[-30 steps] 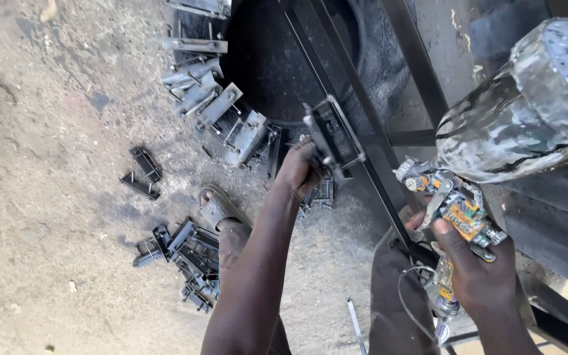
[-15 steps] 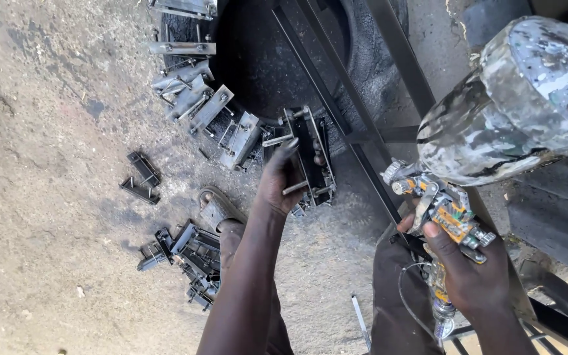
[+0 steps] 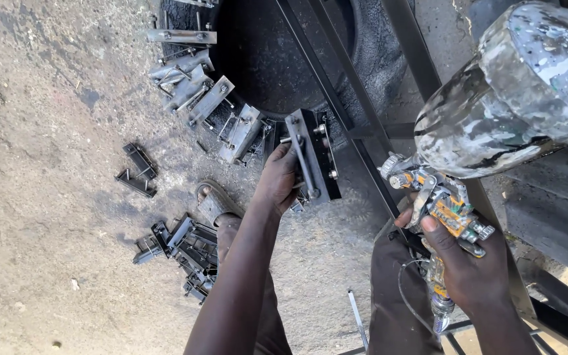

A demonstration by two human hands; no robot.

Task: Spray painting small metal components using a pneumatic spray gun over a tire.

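My left hand (image 3: 276, 179) grips a flat metal latch plate (image 3: 311, 156) with a sliding bolt, held upright just above the ground beside the black tyre (image 3: 277, 59). One face of the plate is black, the other bare grey. My right hand (image 3: 471, 266) holds a paint spray gun (image 3: 443, 207) by its handle, index finger at the trigger. The gun's big paint-spattered cup (image 3: 517, 85) sticks up toward the camera at the upper right. The nozzle points left toward the latch plate.
Several unpainted grey latch plates (image 3: 198, 85) lean along the tyre's rim. Black-painted ones lie in a heap (image 3: 182, 253) and a pair (image 3: 138, 171) on the sandy ground. A black metal frame (image 3: 363, 85) crosses diagonally. My sandalled foot (image 3: 215, 200) is below the tyre.
My left hand has lifted the latch plate away from the frame and turned it upright, closer to the tyre. The spray gun has stayed nearly still.
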